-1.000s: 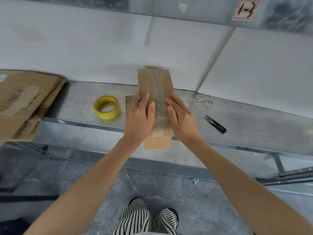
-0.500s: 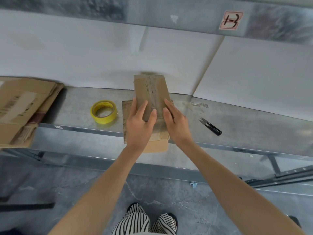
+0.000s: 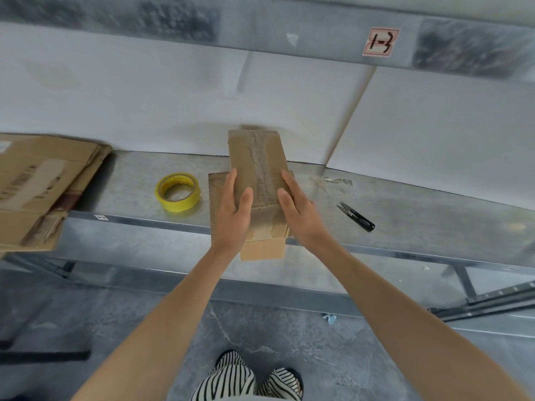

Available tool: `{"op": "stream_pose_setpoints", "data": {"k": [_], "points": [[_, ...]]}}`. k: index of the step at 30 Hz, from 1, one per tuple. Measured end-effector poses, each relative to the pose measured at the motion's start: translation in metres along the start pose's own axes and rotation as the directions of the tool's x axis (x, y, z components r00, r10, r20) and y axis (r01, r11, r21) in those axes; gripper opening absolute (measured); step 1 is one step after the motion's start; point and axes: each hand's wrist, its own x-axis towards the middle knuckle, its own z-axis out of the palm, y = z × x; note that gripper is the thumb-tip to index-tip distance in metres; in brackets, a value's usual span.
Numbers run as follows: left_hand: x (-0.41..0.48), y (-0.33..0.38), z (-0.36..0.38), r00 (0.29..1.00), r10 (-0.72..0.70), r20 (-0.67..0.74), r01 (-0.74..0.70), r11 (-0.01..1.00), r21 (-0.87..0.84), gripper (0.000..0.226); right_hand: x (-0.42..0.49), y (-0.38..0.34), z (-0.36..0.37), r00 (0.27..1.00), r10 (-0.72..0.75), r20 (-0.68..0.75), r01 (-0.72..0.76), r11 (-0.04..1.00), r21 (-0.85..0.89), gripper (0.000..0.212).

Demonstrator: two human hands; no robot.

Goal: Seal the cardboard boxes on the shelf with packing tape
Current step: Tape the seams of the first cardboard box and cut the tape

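Grey metal shelf point(image 3: 130, 180), white wall panels point(image 3: 144, 96) behind. Left hand point(image 3: 231, 218) and right hand point(image 3: 301, 218), fingers straight, press the narrow brown cardboard box point(image 3: 257, 157).

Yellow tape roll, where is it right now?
In the head view, the yellow tape roll lies flat on the metal shelf, left of the small cardboard box, between it and the flattened cardboard stack.

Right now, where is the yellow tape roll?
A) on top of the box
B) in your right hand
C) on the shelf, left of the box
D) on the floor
C: the yellow tape roll lies flat on the shelf, left of the box, apart from the left hand and right hand, which are both on the box.
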Motion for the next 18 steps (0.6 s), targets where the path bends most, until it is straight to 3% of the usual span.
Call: {"op": "stream_pose_setpoints", "data": {"k": [4, 11, 15, 18], "points": [[-0.001, 0.002, 0.001, 1.0, -0.025, 0.0, 0.025, 1.0, -0.006, 0.068, -0.001, -0.005, 0.001, 0.999, 0.034, -0.018, -0.033, 0.998, 0.059, 0.05], [-0.005, 0.031, 0.01, 0.989, 0.143, 0.047, -0.149, 0.974, 0.169, 0.059, -0.012, -0.016, -0.013, 0.992, 0.047, -0.117, -0.031, 0.99, 0.137, 0.052], [-0.002, 0.061, 0.013, 0.941, 0.311, 0.131, -0.338, 0.861, 0.379, 0.069, -0.015, -0.022, -0.028, 0.987, 0.061, -0.145, -0.03, 0.978, 0.207, 0.05], [0.0, 0.068, 0.014, 0.928, 0.266, 0.262, -0.366, 0.787, 0.497, 0.075, -0.019, -0.021, -0.035, 0.984, 0.15, -0.098, -0.112, 0.94, 0.323, 0.048]]}}
